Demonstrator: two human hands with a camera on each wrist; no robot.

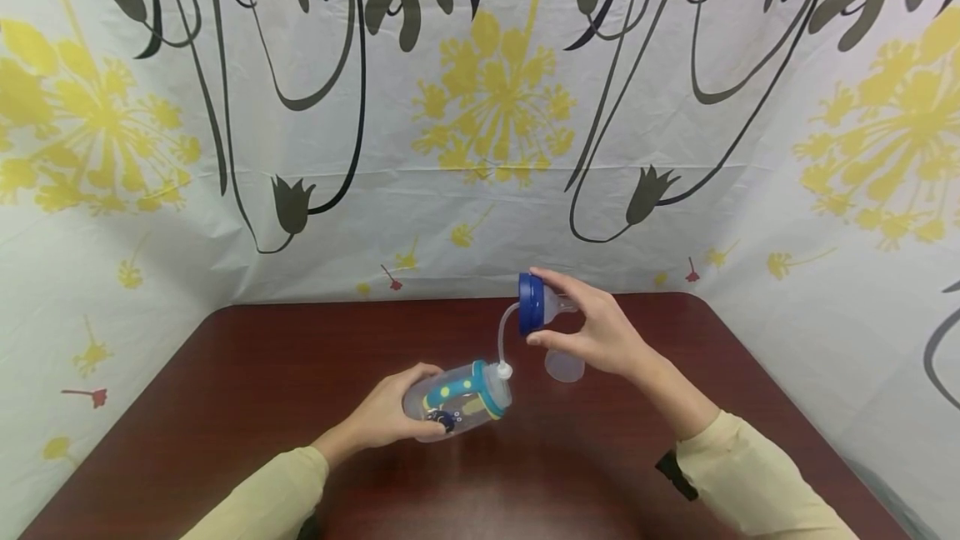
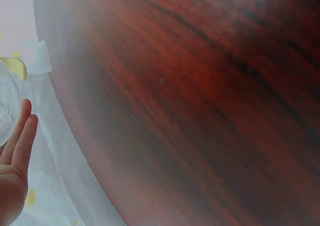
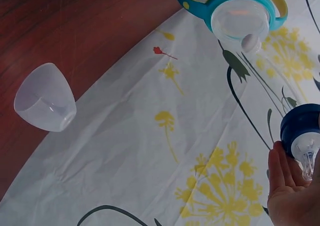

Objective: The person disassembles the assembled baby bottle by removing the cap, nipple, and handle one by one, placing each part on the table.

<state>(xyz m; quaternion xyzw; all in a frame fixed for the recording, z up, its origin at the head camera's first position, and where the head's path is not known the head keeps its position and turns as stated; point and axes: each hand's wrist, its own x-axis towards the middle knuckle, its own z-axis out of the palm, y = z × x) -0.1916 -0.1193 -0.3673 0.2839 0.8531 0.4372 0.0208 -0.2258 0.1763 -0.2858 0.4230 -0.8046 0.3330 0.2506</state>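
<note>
My left hand grips a clear baby bottle with a teal and yellow handle ring, tilted with its mouth to the right. In my right hand a blue collar with a clear nipple is pinched between thumb and fingers, above and right of the bottle. A thin straw runs down from the collar, its white weighted end at the bottle's mouth. Whether that end is inside the mouth I cannot tell. The left wrist view shows left fingers against the bottle's clear base.
A translucent cap rests on the dark red wooden table, below my right hand; the right wrist view shows the cap too. Behind the table hangs a white cloth with yellow and grey plant prints.
</note>
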